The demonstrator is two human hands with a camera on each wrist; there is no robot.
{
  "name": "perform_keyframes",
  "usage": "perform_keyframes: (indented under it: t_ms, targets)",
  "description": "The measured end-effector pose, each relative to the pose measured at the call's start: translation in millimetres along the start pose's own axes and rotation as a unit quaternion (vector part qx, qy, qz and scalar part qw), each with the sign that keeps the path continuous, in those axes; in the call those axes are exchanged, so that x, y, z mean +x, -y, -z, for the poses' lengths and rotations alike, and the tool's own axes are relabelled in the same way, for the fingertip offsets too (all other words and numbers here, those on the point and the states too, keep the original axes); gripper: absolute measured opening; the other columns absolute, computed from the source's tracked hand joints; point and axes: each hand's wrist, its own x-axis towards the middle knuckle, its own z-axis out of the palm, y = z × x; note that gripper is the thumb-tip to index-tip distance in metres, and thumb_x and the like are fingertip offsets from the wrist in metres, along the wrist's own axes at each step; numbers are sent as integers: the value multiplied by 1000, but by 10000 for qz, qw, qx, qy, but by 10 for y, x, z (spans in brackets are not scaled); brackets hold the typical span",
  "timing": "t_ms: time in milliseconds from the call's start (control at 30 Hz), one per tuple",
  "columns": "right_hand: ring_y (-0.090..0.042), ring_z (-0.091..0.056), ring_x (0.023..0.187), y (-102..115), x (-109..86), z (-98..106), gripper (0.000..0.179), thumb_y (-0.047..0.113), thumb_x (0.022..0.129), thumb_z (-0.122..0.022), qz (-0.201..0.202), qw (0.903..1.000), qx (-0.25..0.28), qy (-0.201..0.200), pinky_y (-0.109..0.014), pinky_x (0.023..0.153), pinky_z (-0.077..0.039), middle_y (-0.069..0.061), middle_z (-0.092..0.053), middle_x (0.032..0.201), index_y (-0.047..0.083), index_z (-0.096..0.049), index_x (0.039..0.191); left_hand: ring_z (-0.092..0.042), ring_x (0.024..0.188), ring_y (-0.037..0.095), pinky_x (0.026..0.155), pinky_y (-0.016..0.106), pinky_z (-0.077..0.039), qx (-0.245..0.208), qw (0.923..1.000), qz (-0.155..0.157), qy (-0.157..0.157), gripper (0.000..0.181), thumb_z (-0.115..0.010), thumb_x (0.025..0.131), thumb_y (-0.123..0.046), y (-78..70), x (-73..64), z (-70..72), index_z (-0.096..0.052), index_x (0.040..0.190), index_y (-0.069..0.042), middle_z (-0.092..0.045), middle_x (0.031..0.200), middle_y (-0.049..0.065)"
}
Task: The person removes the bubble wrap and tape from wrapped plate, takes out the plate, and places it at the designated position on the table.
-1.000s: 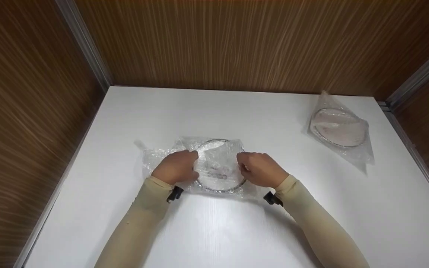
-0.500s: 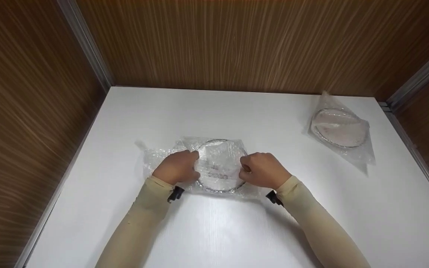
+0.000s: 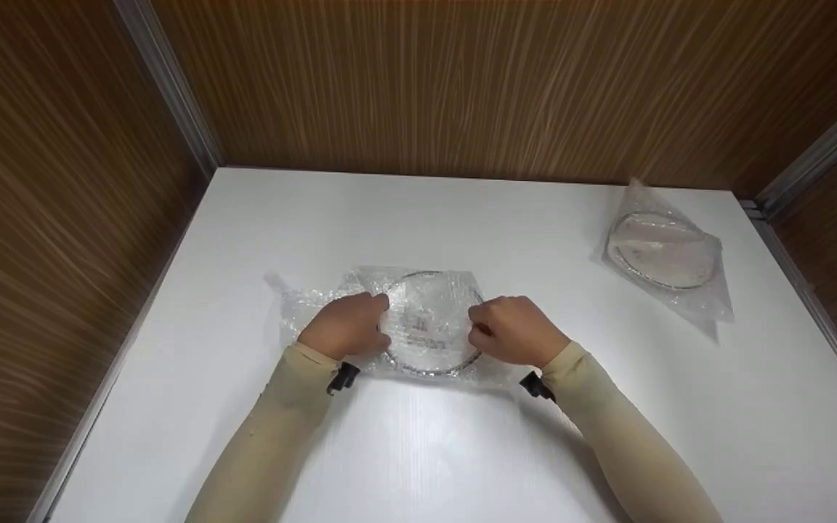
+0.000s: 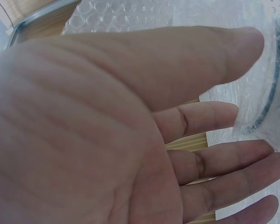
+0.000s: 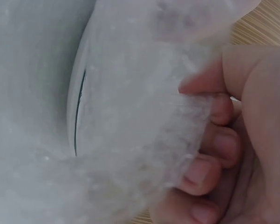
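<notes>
A round flat object (image 3: 429, 319) with a thin dark rim lies inside bubble wrap (image 3: 313, 303) near the middle of the white table. My left hand (image 3: 346, 327) is at its left edge. In the left wrist view the left thumb and fingers (image 4: 209, 161) are fairly straight, and their tips meet the wrap beside the curved rim (image 4: 275, 79). At the right edge, my right hand (image 3: 516, 330) pinches the wrap. The right wrist view shows its curled fingers (image 5: 223, 144) gripping a loose edge of the clear wrap (image 5: 144, 116), with part of the rim showing through.
A second wrapped round object (image 3: 665, 250) rests at the table's back right, its wrap ending in pointed corners. Wood-grain panels (image 3: 433, 87) with metal corner strips stand behind and on both sides of the white table (image 3: 418, 457).
My right hand has shifted slightly right and its fingers have changed position on the wrap. The wrap over the round object looks smoother. The left hand stays nearly in place.
</notes>
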Motion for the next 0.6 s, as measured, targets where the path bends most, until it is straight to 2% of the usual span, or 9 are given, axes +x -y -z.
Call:
perform_keyframes:
  t_ms: [133, 300, 600]
  targets:
    - [-5, -23, 56, -9, 1, 0, 32, 7, 80, -61, -191, 9997, -148, -16, -26, 51, -23, 13, -27, 59, 20, -38, 62, -48, 75, 22, 68, 39, -44, -35, 10000, -19, -30, 20, -72, 85, -11, -1, -6, 3, -60, 99, -4, -53, 82, 4]
    - [-6, -29, 55, -22, -15, 43, 36, 15, 85, -69, -258, 9993, -231, 155, -28, 53, -29, 13, -34, 59, 21, -42, 62, -48, 73, 21, 66, 39, -43, -69, 9999, -53, -69, 19, -72, 85, -13, -9, -15, 4, -60, 97, -4, -53, 81, 4]
    - [-5, -27, 58, -90, -18, 77, 38, 3, 86, -62, 102, 9991, 39, 399, -26, 55, -28, 13, -26, 60, 20, -39, 61, -49, 74, 22, 67, 39, -44, -44, 10000, -50, -42, 19, -73, 87, -14, -2, -1, 3, -59, 97, -5, -53, 81, 3]
